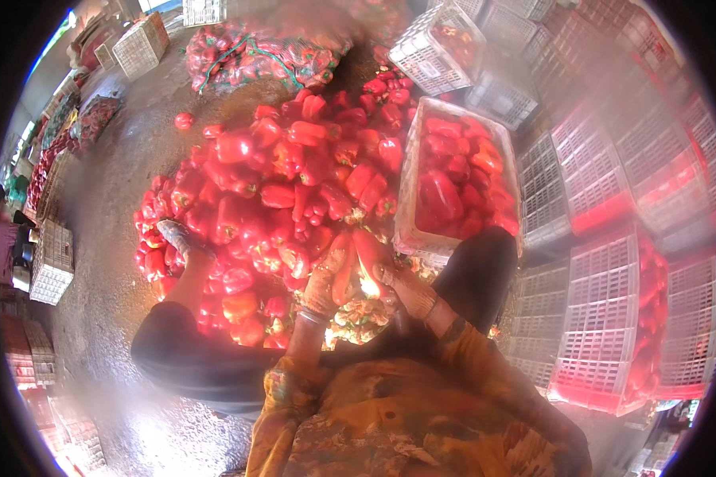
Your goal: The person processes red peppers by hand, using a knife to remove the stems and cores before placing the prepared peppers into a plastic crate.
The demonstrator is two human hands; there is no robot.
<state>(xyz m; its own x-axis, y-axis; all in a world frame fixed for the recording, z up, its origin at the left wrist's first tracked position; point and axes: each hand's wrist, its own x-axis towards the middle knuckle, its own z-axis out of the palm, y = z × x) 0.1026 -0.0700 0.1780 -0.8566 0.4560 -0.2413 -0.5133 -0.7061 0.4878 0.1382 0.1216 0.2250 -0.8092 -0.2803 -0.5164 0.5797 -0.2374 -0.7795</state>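
Both my hands wear dirty knit gloves and meet over the near edge of a large heap of red bell peppers. My left hand is closed on a red pepper. In my right hand is another long red pepper, its lower end bright with glare. The two peppers are side by side, close together; whether they are parts of one pepper I cannot tell. Below and between my hands lie yellowish pepper scraps. Just right of the heap stands a pale plastic crate holding red peppers.
My bent knees flank the work area, with my shoe against the heap's left side. Mesh sacks of peppers lie beyond. Stacked white crates, some holding red peppers, line the right; another crate stands far left on the wet floor.
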